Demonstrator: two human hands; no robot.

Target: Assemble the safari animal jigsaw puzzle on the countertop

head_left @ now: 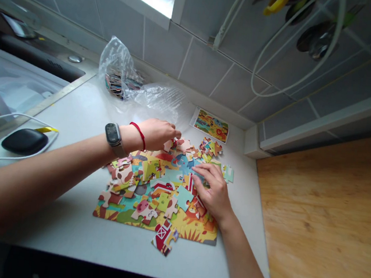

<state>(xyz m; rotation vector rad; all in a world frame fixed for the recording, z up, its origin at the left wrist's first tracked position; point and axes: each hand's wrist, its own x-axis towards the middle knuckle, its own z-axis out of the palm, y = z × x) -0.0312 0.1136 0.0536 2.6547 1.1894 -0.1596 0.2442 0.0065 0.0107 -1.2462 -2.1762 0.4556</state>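
Loose jigsaw pieces lie over a mostly assembled animal puzzle [122, 216] on the white counter. My left hand [159, 135], with a watch and red cord at its wrist, reaches over the puzzle's far edge. Its fingers curl downward, close to a pink-and-brown piece [168, 145]; the fingertips are largely hidden. Over the right side, my right hand [213, 190] has its fingers stretched out and thumb apart, near red-and-white pieces. A cow-face piece [144, 210] rests on the lower part, and a red barn piece [163, 237] overhangs the near edge.
A clear plastic bag [121, 70] with stacked pieces inside stands at the back. Beyond the puzzle lies a picture card [211, 124]. At left are a black oval device [25, 141], a white cable and a sink [78, 76]. A wooden board [325, 210] is on the right.
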